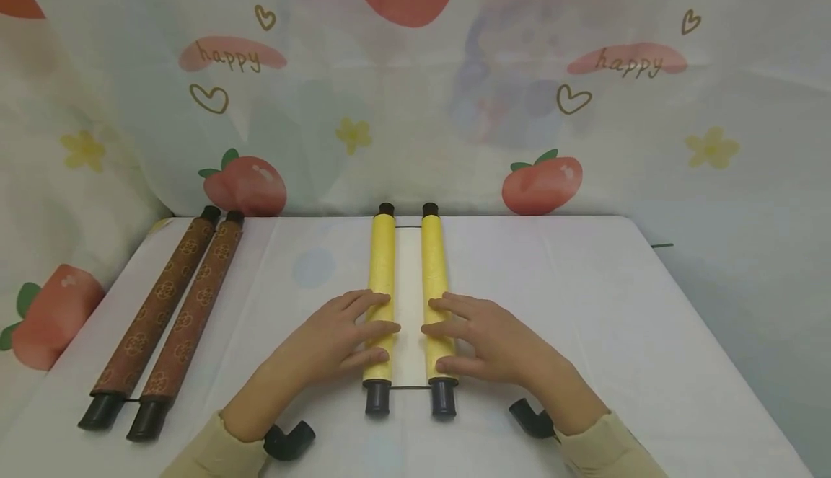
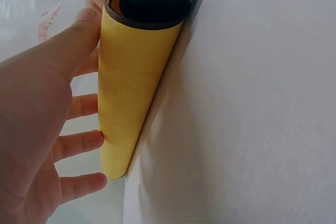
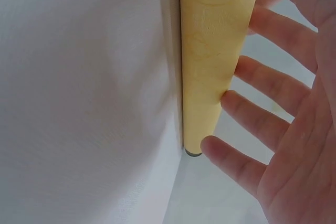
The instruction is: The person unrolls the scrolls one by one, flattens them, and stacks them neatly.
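Yellow scroll (image 1: 409, 305) on middle of table (image 1: 584, 283); near knobs (image 1: 378, 399) likely firm hold points. Left hand (image 1: 334, 334) and right hand (image 1: 490, 337) rest on its rollers (image 1: 382, 262); fingers (image 1: 378, 329) spread apart, not clamped. Rollers look stiff, light, apt to roll; pale sheet (image 1: 408, 265) between probably soft, easily creased. Farther left, brown scroll (image 1: 192, 312). No container visible.

Dim, even, greyish light lies over the head view, where the lettering (image 1: 229, 55) on the backdrop (image 1: 415, 89) is legible. In both wrist views, soft-edged shadows spread over the tabletop (image 1: 552, 283) beside the yellow rollers (image 1: 381, 269) — and the backdrop beyond looks hazy, out of focus.
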A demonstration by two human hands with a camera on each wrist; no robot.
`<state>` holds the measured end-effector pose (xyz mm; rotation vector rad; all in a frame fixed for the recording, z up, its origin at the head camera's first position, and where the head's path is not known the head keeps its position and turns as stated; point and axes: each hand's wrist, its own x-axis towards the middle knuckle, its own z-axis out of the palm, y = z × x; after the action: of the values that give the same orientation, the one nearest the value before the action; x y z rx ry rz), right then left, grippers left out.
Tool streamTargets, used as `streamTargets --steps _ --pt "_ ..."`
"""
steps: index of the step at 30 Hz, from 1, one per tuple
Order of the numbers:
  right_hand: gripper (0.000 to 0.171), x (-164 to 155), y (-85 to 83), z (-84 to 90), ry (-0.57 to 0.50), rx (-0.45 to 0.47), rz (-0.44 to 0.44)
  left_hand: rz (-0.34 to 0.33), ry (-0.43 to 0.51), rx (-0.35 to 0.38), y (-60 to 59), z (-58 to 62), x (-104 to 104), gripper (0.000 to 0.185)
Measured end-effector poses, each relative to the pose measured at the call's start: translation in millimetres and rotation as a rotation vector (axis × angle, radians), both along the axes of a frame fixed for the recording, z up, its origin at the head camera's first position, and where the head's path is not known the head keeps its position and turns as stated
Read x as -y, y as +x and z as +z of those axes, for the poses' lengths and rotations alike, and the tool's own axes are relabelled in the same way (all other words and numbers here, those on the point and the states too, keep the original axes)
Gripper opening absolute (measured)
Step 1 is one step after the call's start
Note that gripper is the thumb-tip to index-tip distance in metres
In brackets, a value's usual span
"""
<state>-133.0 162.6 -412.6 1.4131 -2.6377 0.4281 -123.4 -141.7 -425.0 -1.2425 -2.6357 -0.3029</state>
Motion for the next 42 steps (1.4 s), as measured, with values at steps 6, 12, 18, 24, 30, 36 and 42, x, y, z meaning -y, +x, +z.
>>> streamTargets --steps 6,12,18,24,30,36,42 --pt "0.044 0 0.5 0.7 0.001 0.015 -0.017 0.011 -0.003 0.030 -0.8 2.1 1 0.036" --pt "0.045 -1 1.5 1.1 0.015 0.055 -0.046 0.011 0.002 0.049 -1.8 1.1 2 0.035" --pt "0.047 -2 1.1 -1.2 0.011 0.020 -0.029 0.036 -0.033 0.060 -2.5 -1.9 2 0.039" --pt "0.047 -5 5.7 -4.3 0.065 0.014 -0.021 -0.006 -0.078 0.072 -2.9 -2.7 2 0.040" --pt "0.047 -17 10.7 -2.7 0.111 -0.018 -0.043 -0.043 -0.118 0.098 -3.2 0.6 8 0.037" --pt "0.042 -21 12.1 -1.5 0.067 -0.054 -0.042 -0.040 -0.107 0.079 -2.4 1.1 15 0.035" --pt "0.043 -20 12.0 -2.1 0.060 -0.046 -0.045 -0.027 -0.099 0.094 -1.6 3.9 15 0.038"
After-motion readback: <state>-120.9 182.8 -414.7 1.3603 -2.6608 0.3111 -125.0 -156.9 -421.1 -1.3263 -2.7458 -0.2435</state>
